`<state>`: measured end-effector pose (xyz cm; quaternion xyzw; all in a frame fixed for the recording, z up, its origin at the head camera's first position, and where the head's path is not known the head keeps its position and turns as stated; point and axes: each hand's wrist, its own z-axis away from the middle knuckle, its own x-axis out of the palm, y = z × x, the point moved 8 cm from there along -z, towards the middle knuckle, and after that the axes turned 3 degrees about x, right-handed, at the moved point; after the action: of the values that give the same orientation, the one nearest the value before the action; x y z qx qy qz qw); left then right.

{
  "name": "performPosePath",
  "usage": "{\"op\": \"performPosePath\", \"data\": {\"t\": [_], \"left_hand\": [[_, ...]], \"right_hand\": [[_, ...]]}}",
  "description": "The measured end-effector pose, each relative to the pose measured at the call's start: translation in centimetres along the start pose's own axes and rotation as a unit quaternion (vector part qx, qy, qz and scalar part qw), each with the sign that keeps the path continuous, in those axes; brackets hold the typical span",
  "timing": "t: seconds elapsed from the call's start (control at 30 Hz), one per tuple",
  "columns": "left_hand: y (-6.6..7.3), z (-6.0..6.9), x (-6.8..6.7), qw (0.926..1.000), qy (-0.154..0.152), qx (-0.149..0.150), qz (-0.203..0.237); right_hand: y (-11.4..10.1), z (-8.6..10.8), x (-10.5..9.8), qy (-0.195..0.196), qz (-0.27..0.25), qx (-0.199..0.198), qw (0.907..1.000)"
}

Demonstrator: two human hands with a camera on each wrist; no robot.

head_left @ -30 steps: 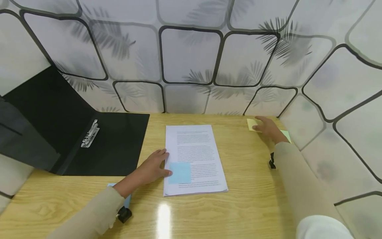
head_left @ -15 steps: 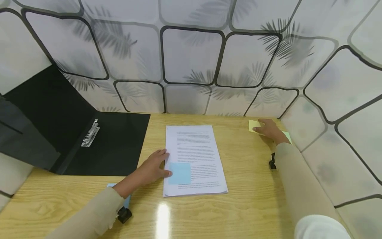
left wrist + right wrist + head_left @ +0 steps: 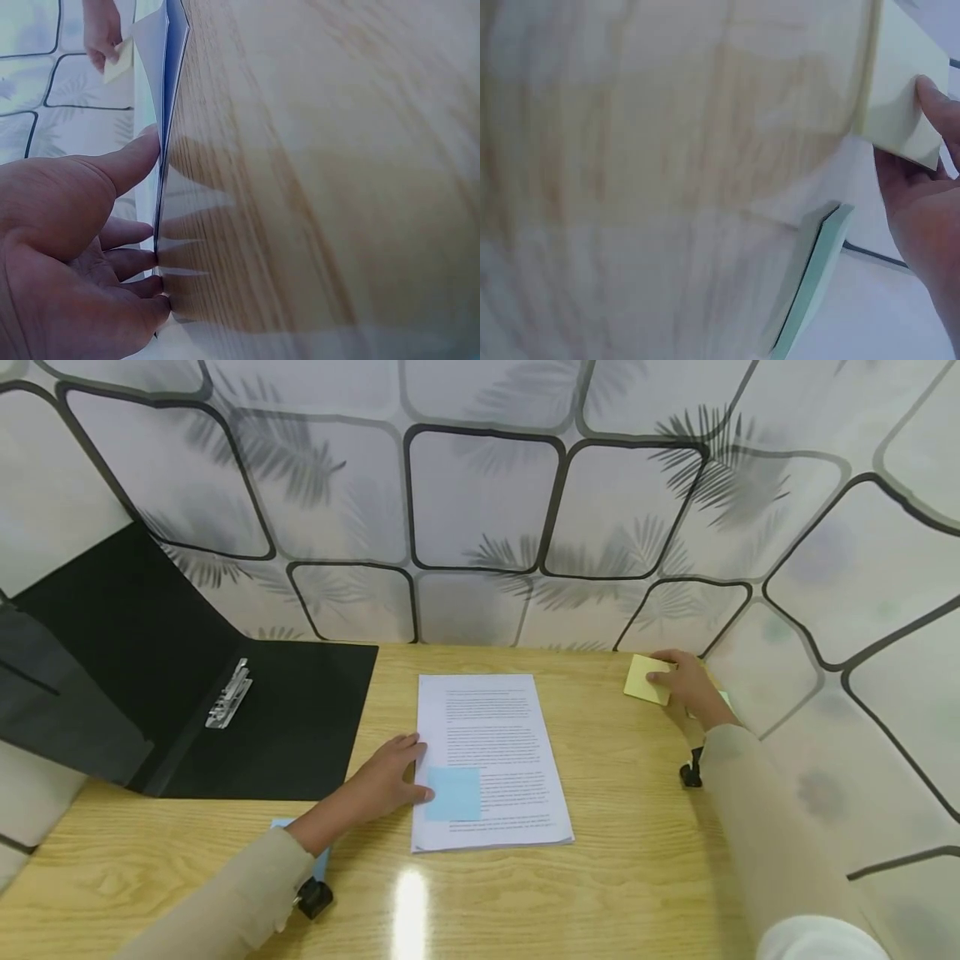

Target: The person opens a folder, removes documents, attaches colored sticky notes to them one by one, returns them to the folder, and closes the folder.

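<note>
In the head view a stack of printed paper [image 3: 502, 735] lies mid-table, a blue sticky note [image 3: 454, 795] on its lower left. My left hand [image 3: 386, 781] rests along the stack's left edge, its thumb tip at the note. The left wrist view has those fingers, loosely extended, against the sheets' edge [image 3: 171, 67]. Far right, my right hand [image 3: 690, 687] pinches a pad of yellow sticky notes [image 3: 643, 679] between thumb and fingers. Seen from the right wrist, the yellow pad [image 3: 900, 82] is tilted, thumb on its face, fingers behind.
An open black lever-arch binder [image 3: 300, 718] with a metal clip [image 3: 227, 695] occupies the left, its cover leaning up. A pale green sticky-note pad [image 3: 814, 277] lies near the right wrist. Something blue [image 3: 321, 866] is partly under the left forearm. Patterned walls [image 3: 480, 502] border the table.
The right hand now pinches the yellow pad and has tilted it, with more of its face showing. That hand has shifted slightly right. The left hand stays on the stack's edge.
</note>
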<state>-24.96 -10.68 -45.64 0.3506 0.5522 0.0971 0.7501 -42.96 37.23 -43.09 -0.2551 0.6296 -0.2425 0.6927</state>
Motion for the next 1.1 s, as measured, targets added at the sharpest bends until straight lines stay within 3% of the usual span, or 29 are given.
{"op": "performPosePath", "data": {"t": [0.3, 0.47, 0.7, 0.93, 1.03, 1.1], "left_hand": [[0.0, -0.1, 0.1, 1.0000, 0.000, 0.001, -0.001], [0.1, 0.0, 0.1, 0.9999, -0.003, 0.003, -0.011], [0.7, 0.0, 0.1, 0.9992, 0.007, 0.008, -0.038], [1.7, 0.2, 0.2, 0.9949, 0.044, 0.024, -0.088], [2.7, 0.6, -0.2, 0.9946, 0.077, 0.044, -0.054], [3.4, 0.8, -0.4, 0.9943, 0.090, 0.052, 0.025]], "right_hand": [[-2.1, 1.0, -0.1, 0.047, -0.103, -0.015, 0.9934], [-5.2, 2.1, 1.7, 0.018, -0.170, -0.029, 0.9848], [-10.8, 5.5, 4.8, -0.030, -0.247, -0.049, 0.9672], [-14.5, 8.7, 8.4, -0.071, -0.263, -0.041, 0.9614], [-15.7, 10.1, 9.9, -0.084, -0.268, -0.041, 0.9589], [-16.5, 11.0, 11.0, -0.094, -0.281, -0.038, 0.9544]]}}
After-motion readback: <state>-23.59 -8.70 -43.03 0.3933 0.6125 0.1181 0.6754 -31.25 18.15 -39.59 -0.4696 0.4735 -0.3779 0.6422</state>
